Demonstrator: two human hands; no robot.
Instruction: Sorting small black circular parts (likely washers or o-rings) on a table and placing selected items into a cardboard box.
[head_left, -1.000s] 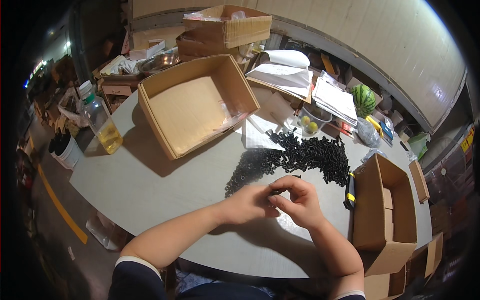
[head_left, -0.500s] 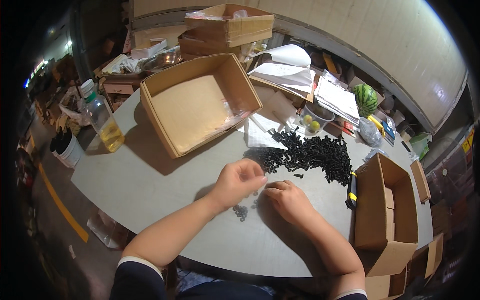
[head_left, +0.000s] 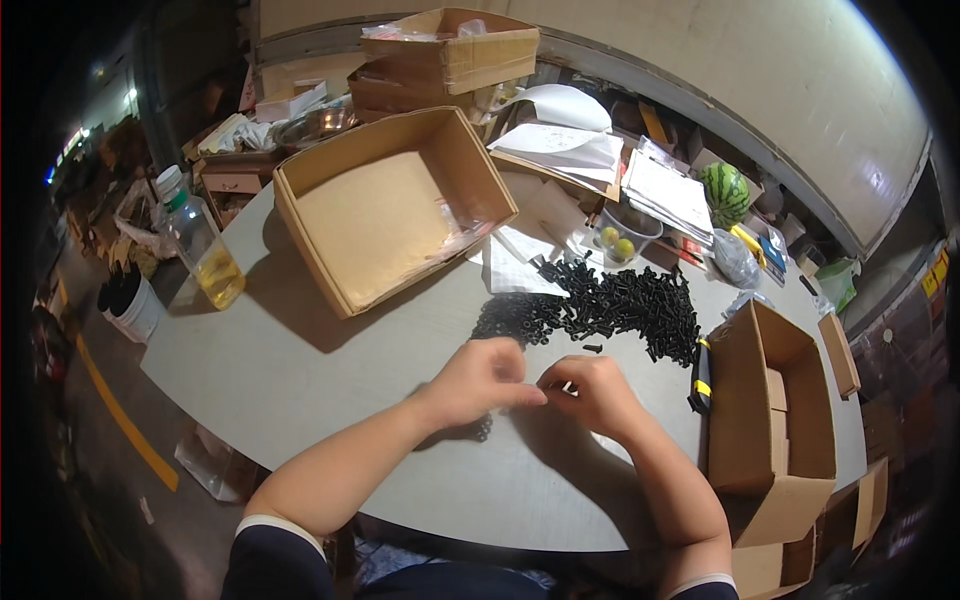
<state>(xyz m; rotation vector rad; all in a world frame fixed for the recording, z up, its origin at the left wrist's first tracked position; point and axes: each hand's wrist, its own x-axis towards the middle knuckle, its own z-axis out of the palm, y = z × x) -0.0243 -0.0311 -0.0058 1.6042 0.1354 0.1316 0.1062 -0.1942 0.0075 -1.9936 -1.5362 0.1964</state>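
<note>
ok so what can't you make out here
In the head view:
Anything inside the right hand: covered by its fingers.
Left hand: fingers blurred.
Rings below it: too small, blurred to count.
Upper back box: lower contents hidden by its front wall.
Sleeves: cut off by lower edge.

Head fisheye: looks down and forward from wearer's side, close over grey table, toward pale wall; dark rim seems unreadable.
</note>
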